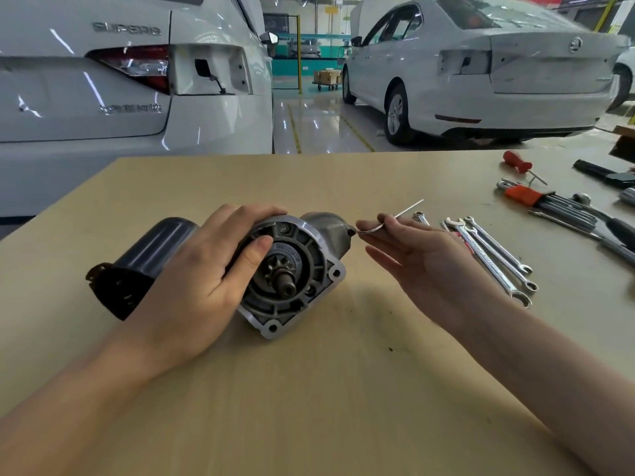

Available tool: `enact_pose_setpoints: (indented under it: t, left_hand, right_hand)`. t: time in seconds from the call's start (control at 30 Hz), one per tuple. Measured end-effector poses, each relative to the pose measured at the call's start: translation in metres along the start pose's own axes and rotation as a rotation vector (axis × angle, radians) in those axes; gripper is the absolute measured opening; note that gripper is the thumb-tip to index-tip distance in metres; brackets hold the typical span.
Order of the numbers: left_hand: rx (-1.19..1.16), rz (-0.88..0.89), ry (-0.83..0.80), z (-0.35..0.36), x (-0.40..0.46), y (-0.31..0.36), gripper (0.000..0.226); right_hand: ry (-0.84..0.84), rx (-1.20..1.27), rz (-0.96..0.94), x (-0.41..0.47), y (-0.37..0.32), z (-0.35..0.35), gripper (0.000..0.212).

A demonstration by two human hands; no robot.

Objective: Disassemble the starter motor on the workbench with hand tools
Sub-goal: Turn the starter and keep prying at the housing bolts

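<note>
The starter motor (292, 269) lies on its side in the middle of the workbench (309, 389), its pinion gear and aluminium nose facing me and its black body pointing left. My left hand (202, 280) grips it over the top, thumb on the nose housing. My right hand (422, 259) pinches a thin L-shaped hex key (400, 214) between thumb and forefinger. The key's short end sits in a bolt on the housing's right side, and its long arm points up and to the right. My other right fingers are stretched out.
Several combination wrenches (494, 255) lie just right of my right hand. Farther right are a hex key set in an orange holder (536, 197), a red-handled screwdriver (519, 163) and black tools at the edge. Two white cars stand beyond the bench.
</note>
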State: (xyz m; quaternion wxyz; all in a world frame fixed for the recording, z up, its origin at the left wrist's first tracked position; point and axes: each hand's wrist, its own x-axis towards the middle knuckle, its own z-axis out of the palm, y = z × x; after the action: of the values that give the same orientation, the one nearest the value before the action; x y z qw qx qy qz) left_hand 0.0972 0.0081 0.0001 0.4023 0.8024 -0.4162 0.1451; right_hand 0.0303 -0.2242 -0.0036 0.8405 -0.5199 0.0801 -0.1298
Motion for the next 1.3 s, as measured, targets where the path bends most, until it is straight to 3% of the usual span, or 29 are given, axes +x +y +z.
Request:
enact_pose_setpoints:
  t: [0.43,1.3]
  left_hand:
    - [0.001,0.009,0.006,0.001,0.0,0.0001,0.033]
    - [0.011,-0.002,-0.006,0.0009,0.0007,0.0022,0.031]
  right_hand:
    - [-0.033,-0.044,0.057,0.0026,-0.0012,0.0019,0.013]
    - [0.012,-0.08,-0.027,-0.0014,0.0012,0.0059,0.012]
